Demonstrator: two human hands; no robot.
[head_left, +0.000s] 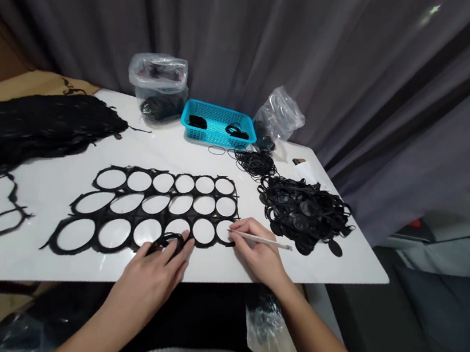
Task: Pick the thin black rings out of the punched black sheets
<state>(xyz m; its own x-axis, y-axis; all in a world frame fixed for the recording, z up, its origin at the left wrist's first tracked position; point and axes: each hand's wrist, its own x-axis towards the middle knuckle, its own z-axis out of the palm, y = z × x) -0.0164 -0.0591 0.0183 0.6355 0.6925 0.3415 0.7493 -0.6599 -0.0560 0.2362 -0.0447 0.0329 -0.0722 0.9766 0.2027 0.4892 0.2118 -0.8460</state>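
Note:
A black sheet with several large round holes [100, 216] lies flat on the white table, arranged in three rows. My left hand [153, 269] rests on its front edge, fingers bent around several loose black rings [168, 242]. In my right hand [261, 254] is a slim, pale pointed tool [267, 241], pinched between thumb and fingers. Its tip is at the front row's rightmost hole. Whether the tool is tweezers or a pick I cannot tell.
Behind the sheet stand a blue basket [216, 139] holding black rings and a bag-lined clear tub [159, 94]. Thin black rings [256, 162] and a heap of black scraps [306, 211] lie right. A large black pile [33, 126] covers the left; a plastic bag [280, 115] stands behind.

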